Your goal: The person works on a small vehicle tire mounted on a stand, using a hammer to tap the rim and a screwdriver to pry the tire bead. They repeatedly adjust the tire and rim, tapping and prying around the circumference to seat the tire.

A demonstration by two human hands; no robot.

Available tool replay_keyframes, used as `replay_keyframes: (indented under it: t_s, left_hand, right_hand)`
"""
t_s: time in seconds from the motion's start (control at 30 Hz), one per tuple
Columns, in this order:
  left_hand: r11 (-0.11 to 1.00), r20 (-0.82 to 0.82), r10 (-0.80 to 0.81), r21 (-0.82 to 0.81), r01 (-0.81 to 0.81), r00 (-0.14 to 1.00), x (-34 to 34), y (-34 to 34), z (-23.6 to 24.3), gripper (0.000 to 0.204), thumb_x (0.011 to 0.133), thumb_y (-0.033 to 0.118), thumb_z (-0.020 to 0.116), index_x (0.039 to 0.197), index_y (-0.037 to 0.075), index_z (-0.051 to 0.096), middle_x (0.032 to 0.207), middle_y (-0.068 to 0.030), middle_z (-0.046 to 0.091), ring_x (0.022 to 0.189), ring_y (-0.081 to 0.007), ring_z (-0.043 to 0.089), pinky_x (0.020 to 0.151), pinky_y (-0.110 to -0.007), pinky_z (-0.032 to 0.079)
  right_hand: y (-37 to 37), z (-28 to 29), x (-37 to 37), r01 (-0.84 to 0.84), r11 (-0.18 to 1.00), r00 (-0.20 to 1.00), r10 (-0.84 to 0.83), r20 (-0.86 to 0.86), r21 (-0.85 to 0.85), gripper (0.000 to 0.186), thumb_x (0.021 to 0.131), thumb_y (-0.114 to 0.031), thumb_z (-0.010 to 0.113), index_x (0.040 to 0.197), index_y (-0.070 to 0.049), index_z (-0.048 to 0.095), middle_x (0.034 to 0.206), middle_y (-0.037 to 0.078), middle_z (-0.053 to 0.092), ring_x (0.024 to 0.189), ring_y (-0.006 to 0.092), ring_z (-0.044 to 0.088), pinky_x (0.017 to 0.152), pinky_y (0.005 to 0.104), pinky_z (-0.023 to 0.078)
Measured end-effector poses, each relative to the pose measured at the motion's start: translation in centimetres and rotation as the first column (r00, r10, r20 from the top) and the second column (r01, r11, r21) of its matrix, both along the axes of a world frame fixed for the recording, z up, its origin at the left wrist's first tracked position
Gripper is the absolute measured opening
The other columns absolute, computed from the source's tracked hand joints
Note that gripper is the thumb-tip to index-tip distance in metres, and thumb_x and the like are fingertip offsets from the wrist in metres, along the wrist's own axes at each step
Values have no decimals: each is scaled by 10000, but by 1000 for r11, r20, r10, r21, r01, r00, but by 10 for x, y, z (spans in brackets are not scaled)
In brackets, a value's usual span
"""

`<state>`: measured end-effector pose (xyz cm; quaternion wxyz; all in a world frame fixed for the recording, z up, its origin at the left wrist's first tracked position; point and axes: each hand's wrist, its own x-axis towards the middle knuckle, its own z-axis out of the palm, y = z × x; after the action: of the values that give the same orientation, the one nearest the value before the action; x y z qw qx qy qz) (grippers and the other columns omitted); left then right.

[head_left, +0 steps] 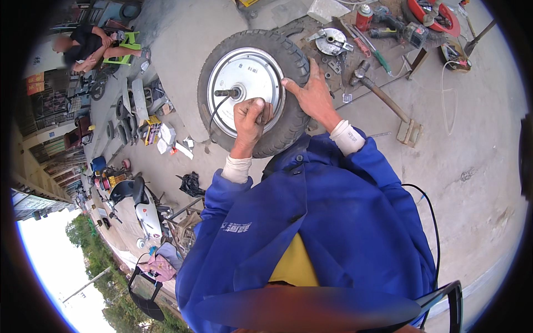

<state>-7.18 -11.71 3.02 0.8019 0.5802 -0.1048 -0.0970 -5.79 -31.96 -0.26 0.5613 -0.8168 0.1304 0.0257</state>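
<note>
A hub motor wheel [243, 71] with a silver disc face and a black knobbly tyre [291, 119] stands in front of me. A threaded axle [223, 93] and a black cable come out of its centre. My left hand [251, 121] is closed in front of the disc, just below the axle, thumb pressed on the curled fingers; whatever they hold is hidden. My right hand [315, 97] grips the tyre's right side, thumb near the rim and fingers over the tread.
To the right lie a hammer [380, 94], a brake drum plate [331, 42], screwdrivers [380, 60], a cordless power tool [411, 34], a red spray can [364, 18] and a red bowl [438, 19]. A person [91, 47] sits far left; a white scooter [145, 213] stands lower left.
</note>
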Motion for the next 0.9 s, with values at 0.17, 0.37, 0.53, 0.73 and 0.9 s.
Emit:
replay_keyframes:
  t_s: [0.17, 0.37, 0.53, 0.73, 0.9]
  left_hand:
    - [798, 347, 496, 180, -575, 796, -21, -43, 7, 478, 1155, 276, 601, 758, 61, 440, 671, -26, 444, 609, -141, 399, 595, -345, 376]
    - [999, -66, -39, 11, 40, 997, 6, 2, 14, 534, 1100, 207, 658, 630, 77, 438, 562, -5, 374, 516, -122, 334, 530, -332, 288]
    - [954, 101, 292, 40, -297, 951, -7, -24, 2, 449, 1105, 204, 655, 715, 60, 484, 611, -19, 434, 558, -121, 370, 531, -334, 299]
    - [987, -80, -158, 2, 158, 984, 14, 22, -7, 424, 1136, 304, 621, 811, 41, 552, 660, -45, 495, 593, -145, 442, 577, -322, 366]
    - [875, 326, 169, 385, -293, 930, -24, 6, 2, 528, 1131, 482, 561, 1166, -40, 631, 1161, -147, 625, 1084, -249, 624, 1002, -396, 502]
  right_hand:
    - [-1, -13, 5, -40, 999, 999, 40, 0, -31, 1194, 879, -620, 818, 1665, 95, 273, 1569, 466, 417, 1421, 586, 526, 1152, 531, 505]
    - [-3, -9, 5, -29, 1000, 1000, 29, 10, -11, 1227, 873, -660, 808, 1671, 89, 256, 1570, 447, 421, 1367, 578, 577, 1111, 538, 535]
    - [-1, -18, 6, -46, 998, 999, 46, -4, -48, 1240, 870, -690, 788, 1670, 90, 251, 1575, 434, 425, 1333, 604, 591, 1099, 560, 538]
    - [-2, -16, 4, -34, 999, 999, 34, 4, -23, 1214, 871, -664, 793, 1677, 70, 260, 1578, 447, 414, 1369, 592, 569, 1124, 551, 519]
    - [-2, -13, 6, -38, 999, 999, 38, 3, -21, 1222, 868, -642, 806, 1666, 104, 257, 1584, 455, 403, 1413, 567, 539, 1156, 524, 495]
